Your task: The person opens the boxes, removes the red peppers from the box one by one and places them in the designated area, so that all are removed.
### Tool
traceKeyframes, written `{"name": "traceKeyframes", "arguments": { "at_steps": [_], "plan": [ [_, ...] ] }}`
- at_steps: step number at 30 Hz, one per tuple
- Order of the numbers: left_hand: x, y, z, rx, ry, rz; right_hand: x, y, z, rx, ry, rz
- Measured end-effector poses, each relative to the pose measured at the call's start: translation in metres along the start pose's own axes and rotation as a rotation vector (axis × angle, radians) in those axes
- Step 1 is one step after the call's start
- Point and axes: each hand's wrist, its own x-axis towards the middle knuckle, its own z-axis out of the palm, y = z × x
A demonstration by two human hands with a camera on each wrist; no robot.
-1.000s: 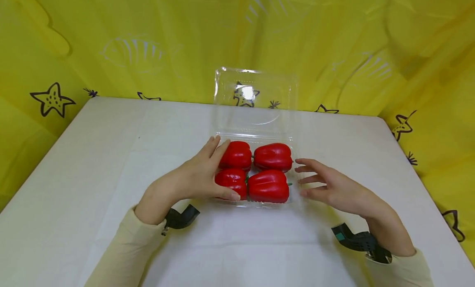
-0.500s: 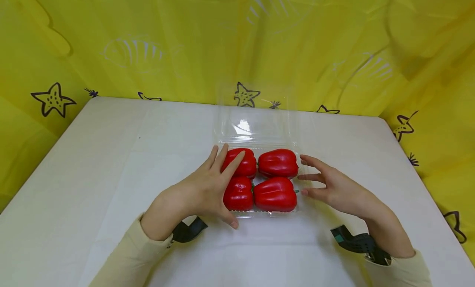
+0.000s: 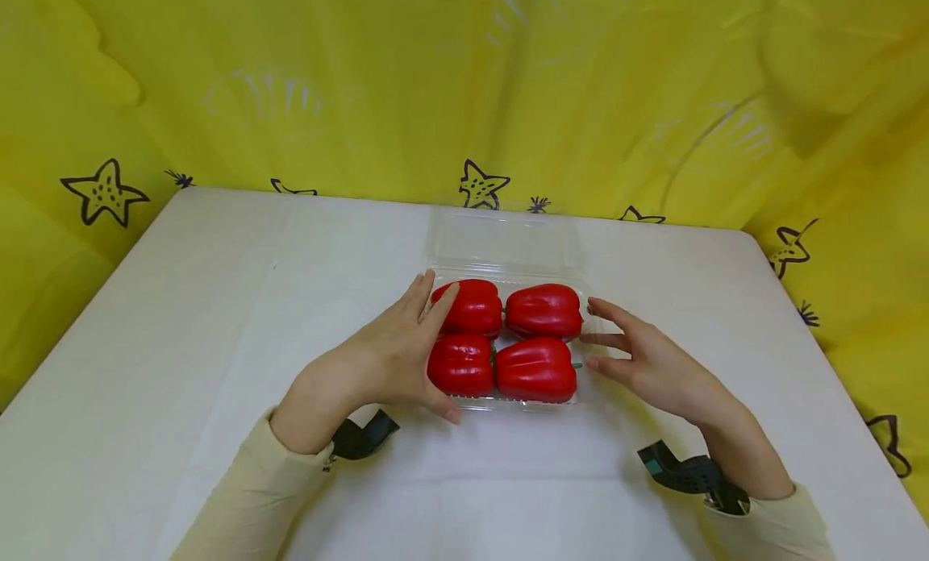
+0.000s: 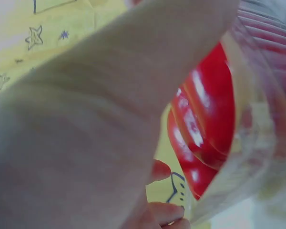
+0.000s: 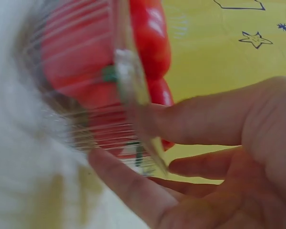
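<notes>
A clear plastic clamshell box (image 3: 475,405) sits in the middle of the head view, its lid (image 3: 504,237) folded back behind it. Inside lie red bell peppers in two rows: back left (image 3: 475,309), back right (image 3: 544,313), front left (image 3: 459,367) and front right (image 3: 537,371). My left hand (image 3: 385,359) holds the box's left side, thumb toward the front corner and fingers toward the back. At the other side, my right hand (image 3: 656,363) grips the rim; the right wrist view shows the thumb on it and a finger along the ridged wall (image 5: 97,121).
A white-covered table (image 3: 464,496) lies under the box. Yellow curtains (image 3: 377,85) with sea-creature drawings hang behind and at both sides. Black straps with camera mounts (image 3: 363,436) sit at both wrists.
The box shifted right and toward me with both hands, then slightly back away. Its lid has tipped backward and lower. The left thumb has moved off the front left pepper toward the box's front corner.
</notes>
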Motion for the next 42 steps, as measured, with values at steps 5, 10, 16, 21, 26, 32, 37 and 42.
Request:
{"name": "traceKeyframes", "arguments": {
  "at_steps": [5, 10, 16, 21, 26, 32, 37, 42],
  "plan": [
    [0.0, -0.006, 0.0, -0.023, -0.001, 0.002, 0.004, 0.0, 0.001, 0.006, 0.019, 0.0],
    [0.001, -0.005, -0.001, -0.009, 0.004, -0.004, 0.005, 0.001, 0.0, 0.027, 0.026, 0.005],
    [0.001, -0.004, 0.001, 0.014, -0.003, -0.029, 0.008, 0.005, 0.001, 0.033, 0.037, -0.01],
    [0.002, -0.004, 0.002, 0.027, -0.007, -0.037, 0.008, 0.006, 0.001, 0.053, 0.037, 0.002],
    [0.004, -0.004, 0.002, 0.032, 0.009, -0.038, 0.008, 0.006, 0.002, 0.04, 0.063, 0.015],
    [0.004, -0.007, 0.0, 0.009, -0.007, -0.04, 0.01, 0.002, 0.001, 0.012, 0.058, 0.003],
    [0.004, -0.007, -0.003, 0.012, -0.001, -0.034, 0.005, -0.008, -0.002, -0.092, 0.149, -0.027],
    [0.005, -0.006, -0.003, 0.006, -0.009, -0.046, 0.001, -0.021, -0.004, -0.17, 0.239, -0.12]
  ]
}}
